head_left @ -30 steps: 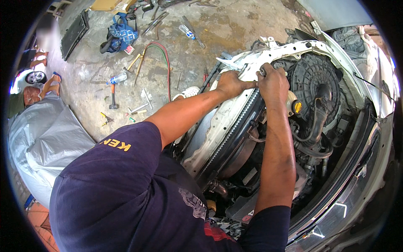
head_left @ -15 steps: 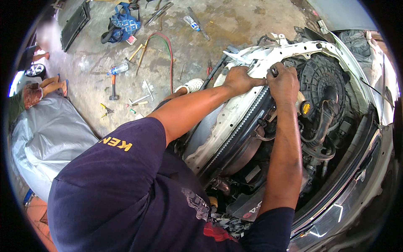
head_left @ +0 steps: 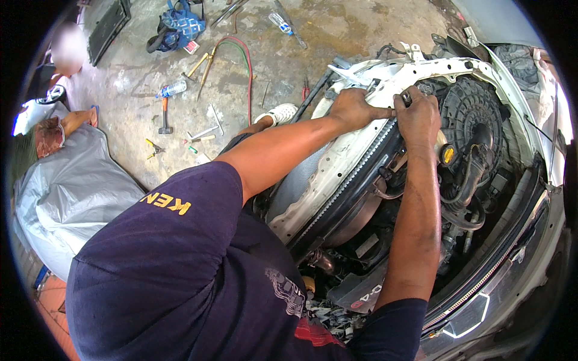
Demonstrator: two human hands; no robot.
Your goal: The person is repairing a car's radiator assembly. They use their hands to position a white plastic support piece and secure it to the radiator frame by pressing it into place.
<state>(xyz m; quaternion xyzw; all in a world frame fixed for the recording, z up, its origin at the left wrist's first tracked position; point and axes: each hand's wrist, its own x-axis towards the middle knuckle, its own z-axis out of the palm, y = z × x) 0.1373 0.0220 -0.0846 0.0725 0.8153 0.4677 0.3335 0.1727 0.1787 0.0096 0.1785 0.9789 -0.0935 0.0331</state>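
I lean over an open car engine bay. My left hand [head_left: 352, 107] presses on the white radiator support panel [head_left: 337, 162], its index finger pointing right toward a small dark part. My right hand [head_left: 416, 115] is closed around that small dark part [head_left: 406, 97] at the top of the radiator [head_left: 355, 180]; what the part is cannot be made out. Just right of my right hand sits the round black fan shroud [head_left: 472, 111] and a yellow cap [head_left: 448, 154].
On the concrete floor lie a hammer [head_left: 164, 117], a plastic bottle [head_left: 171, 89], a blue bag [head_left: 179, 27], red and green hoses [head_left: 244, 57] and several hand tools. A grey cover [head_left: 72, 192] is spread at left, where another person sits. A white shoe [head_left: 278, 113] shows below my arm.
The view has shifted slightly, so both hands sit a little higher and further right in the picture. They stay together on the same spot at the radiator's top edge.
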